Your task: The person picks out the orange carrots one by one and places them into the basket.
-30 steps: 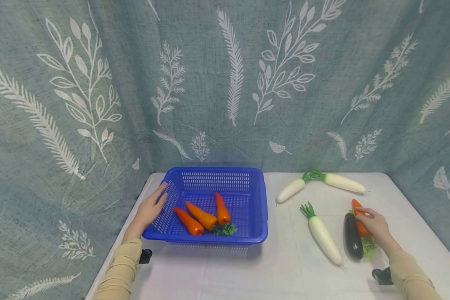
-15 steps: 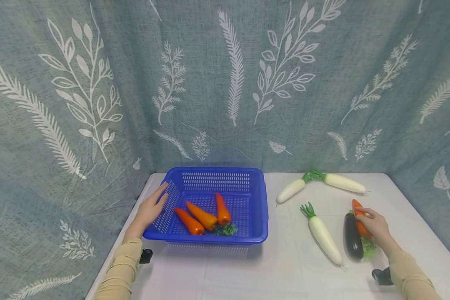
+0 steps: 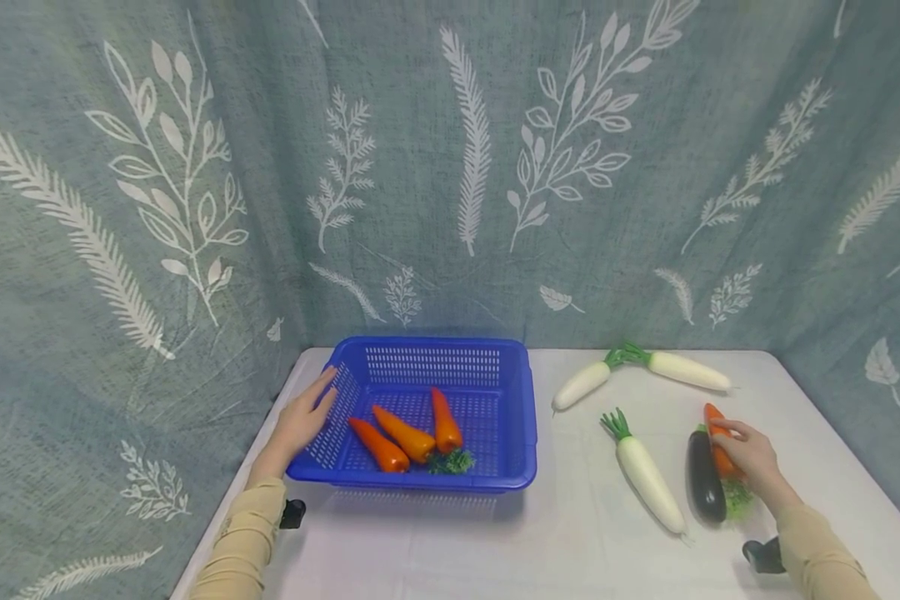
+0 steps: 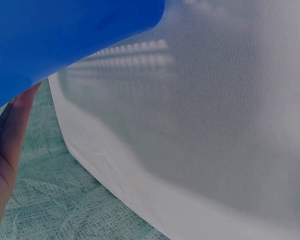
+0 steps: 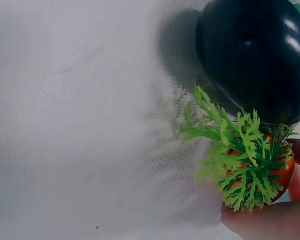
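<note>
My right hand [image 3: 747,452] holds an orange carrot [image 3: 714,412] from above, with the thumb and fingers on its two sides. Feathery green leaves [image 5: 250,165] sprout from the carrot's near end, and in the right wrist view they partly cover its orange top. A glossy dark eggplant [image 3: 705,479] lies right alongside, to the carrot's left. On the other side, my left hand [image 3: 300,425] rests at the left wall of a blue plastic basket [image 3: 521,417], fingers stretched out and thumb apart. Inside the basket lie an orange carrot [image 3: 403,433] and two redder ones, with a green leaf tuft [image 3: 450,461] beside them.
A white radish [image 3: 650,483] lies left of the eggplant. Farther back are two more radishes, one to the left [image 3: 581,385] and one to the right [image 3: 690,371], their green tops meeting. Behind the white table [image 3: 570,542] hangs a leaf-patterned curtain [image 3: 420,167].
</note>
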Available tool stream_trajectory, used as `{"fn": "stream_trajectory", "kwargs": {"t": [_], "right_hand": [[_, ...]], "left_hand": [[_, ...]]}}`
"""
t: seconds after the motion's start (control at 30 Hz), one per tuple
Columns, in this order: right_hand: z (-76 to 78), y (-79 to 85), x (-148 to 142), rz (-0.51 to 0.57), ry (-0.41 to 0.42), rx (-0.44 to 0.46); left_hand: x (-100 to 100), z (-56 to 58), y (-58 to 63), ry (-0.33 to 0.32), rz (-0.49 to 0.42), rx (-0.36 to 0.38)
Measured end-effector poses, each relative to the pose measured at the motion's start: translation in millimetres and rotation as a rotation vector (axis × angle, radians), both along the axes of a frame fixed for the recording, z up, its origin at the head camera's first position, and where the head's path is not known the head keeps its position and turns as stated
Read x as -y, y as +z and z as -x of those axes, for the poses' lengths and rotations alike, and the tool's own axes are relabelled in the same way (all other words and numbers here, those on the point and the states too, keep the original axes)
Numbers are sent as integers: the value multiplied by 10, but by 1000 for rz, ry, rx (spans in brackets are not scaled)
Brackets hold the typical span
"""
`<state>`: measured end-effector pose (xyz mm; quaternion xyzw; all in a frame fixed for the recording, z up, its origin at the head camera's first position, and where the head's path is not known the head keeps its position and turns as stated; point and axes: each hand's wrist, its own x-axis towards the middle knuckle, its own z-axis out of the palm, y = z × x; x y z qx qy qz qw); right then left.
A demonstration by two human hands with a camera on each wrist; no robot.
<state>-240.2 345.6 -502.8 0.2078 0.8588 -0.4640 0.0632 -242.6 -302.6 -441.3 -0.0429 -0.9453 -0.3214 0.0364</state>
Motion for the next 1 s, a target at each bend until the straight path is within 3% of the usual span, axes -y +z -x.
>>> {"fn": "stream_trajectory", "kwargs": {"t": [0.57,0.87,1.0], "right_hand": [[-15,144,-90,-58,-20,-41],[-9,283,-137,-8,-18,-42],[-11,337,-128,11,-12,-46]], "left_hand": [[12,14,-5,4,-3,19],[-13,0,9,-1,-29,-41],[-19,-12,30,-1,-24,-34]]}}
